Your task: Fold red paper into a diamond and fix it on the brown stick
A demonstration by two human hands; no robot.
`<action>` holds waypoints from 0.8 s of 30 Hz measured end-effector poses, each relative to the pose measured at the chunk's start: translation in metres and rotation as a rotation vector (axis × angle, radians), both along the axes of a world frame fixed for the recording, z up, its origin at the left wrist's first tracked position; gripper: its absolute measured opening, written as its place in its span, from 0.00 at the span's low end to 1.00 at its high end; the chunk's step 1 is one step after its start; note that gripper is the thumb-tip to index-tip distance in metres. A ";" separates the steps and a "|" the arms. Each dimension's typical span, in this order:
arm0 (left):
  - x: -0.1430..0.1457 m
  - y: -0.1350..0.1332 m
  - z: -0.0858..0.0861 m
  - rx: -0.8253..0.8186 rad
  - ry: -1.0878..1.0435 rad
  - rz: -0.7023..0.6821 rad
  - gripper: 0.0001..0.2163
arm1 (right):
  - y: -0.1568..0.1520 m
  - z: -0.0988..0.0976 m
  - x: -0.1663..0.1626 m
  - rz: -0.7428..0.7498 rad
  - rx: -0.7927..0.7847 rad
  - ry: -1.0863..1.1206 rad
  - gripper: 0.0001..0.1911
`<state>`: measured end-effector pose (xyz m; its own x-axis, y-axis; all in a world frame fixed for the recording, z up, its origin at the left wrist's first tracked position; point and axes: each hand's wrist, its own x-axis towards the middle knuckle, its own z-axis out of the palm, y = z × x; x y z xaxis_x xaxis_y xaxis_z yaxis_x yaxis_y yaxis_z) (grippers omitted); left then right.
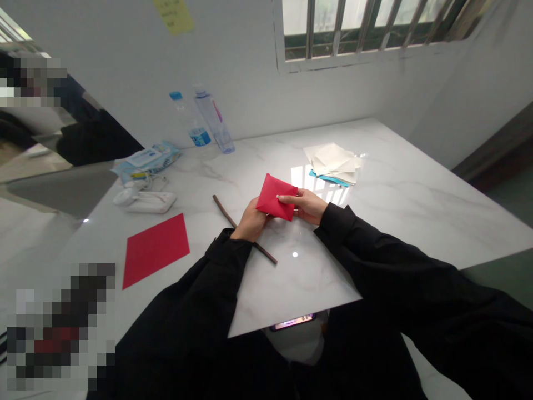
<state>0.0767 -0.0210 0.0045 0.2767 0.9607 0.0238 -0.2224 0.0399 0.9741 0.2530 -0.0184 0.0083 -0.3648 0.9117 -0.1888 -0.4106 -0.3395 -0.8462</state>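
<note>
A red folded paper envelope (272, 195) is held above the table between my two hands. My left hand (250, 221) grips its left lower side, with most of the fingers hidden beneath the paper. On the right edge, my right hand (310, 205) pinches it, thumb lying across the front and fingers behind. Beneath my left forearm, a thin brown stick (265, 253) lies slantwise on the table. Farther left rests a flat red sheet of paper (156, 248).
A white marbled table (395, 194) carries a pile of cream and blue papers (333, 161) at the back right. Two plastic bottles (214, 122) stand by the wall. A wipes pack (150, 157) and a white device (147, 201) lie left. A phone (293, 322) shows below the front edge.
</note>
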 end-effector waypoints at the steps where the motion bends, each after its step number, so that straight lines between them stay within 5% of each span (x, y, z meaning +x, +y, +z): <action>1: 0.000 0.000 0.000 -0.003 -0.001 0.002 0.12 | 0.000 0.000 0.000 -0.002 0.001 0.000 0.20; 24: 0.001 -0.002 0.003 0.020 -0.002 -0.017 0.13 | 0.000 -0.001 -0.001 -0.007 0.015 0.007 0.21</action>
